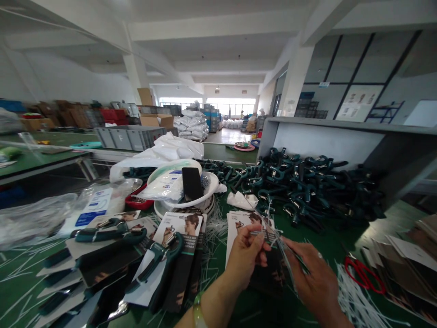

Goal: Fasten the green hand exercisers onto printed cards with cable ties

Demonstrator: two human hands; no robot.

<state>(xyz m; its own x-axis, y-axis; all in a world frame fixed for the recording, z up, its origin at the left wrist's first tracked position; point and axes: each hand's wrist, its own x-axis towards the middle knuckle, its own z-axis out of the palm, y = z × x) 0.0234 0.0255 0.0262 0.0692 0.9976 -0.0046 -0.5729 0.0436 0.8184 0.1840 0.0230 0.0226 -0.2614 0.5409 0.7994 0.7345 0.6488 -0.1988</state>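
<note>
My left hand has its thumb and fingers pinched on a thin white cable tie, above a stack of printed cardboard cards. Close beside it, my right hand is closed around several thin cable ties whose ends stick out upward. To the left, a dark green hand grip strengthener rests on another stack of cards. More grip strengtheners lie on overlapping cards at the far left. A large heap of loose grip strengtheners fills the back right of the green table.
Red-handled scissors lie right of my right hand, by loose cable ties and stacked cards. Behind the cards stand a white basin with a black phone on it, and a red tray. A grey panel borders the heap.
</note>
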